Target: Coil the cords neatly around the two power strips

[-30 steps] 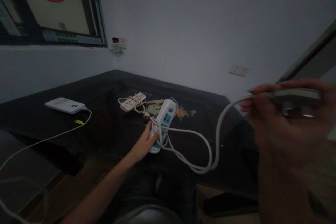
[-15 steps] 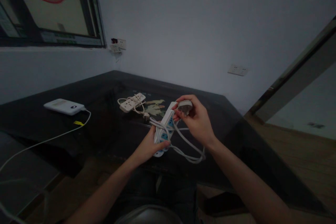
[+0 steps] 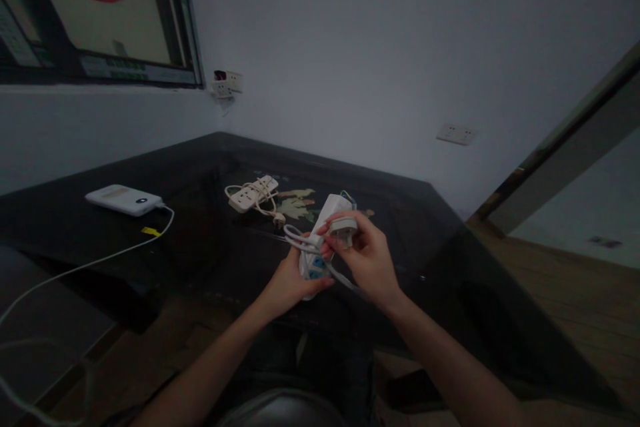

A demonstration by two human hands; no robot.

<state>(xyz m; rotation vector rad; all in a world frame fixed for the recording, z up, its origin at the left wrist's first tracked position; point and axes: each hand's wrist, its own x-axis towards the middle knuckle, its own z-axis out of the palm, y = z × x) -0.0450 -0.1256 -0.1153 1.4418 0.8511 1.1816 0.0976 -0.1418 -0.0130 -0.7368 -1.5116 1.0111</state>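
My left hand (image 3: 293,283) is closed around the lower end of a white power strip (image 3: 333,205) with blue sockets, holding it tilted above the dark table. Its white cord (image 3: 299,240) loops around the strip's middle. In my right hand (image 3: 367,253) the cord's plug (image 3: 343,228) is gripped between thumb and fingers, prongs pointing down, close over the strip. Part of the strip and cord is hidden behind that hand. Thin coloured wires (image 3: 349,198) show at the strip's far end.
On the dark table (image 3: 200,240) lies a second power strip (image 3: 255,193) wrapped in its own cord. A white power bank (image 3: 123,199) with a cable sits to the left, near a yellow tag (image 3: 151,231). Wall sockets (image 3: 456,134) are behind.
My right hand has brought the plug down and slightly left, nearer the strip's middle. The loose cord loop that hung at the right has been drawn in.
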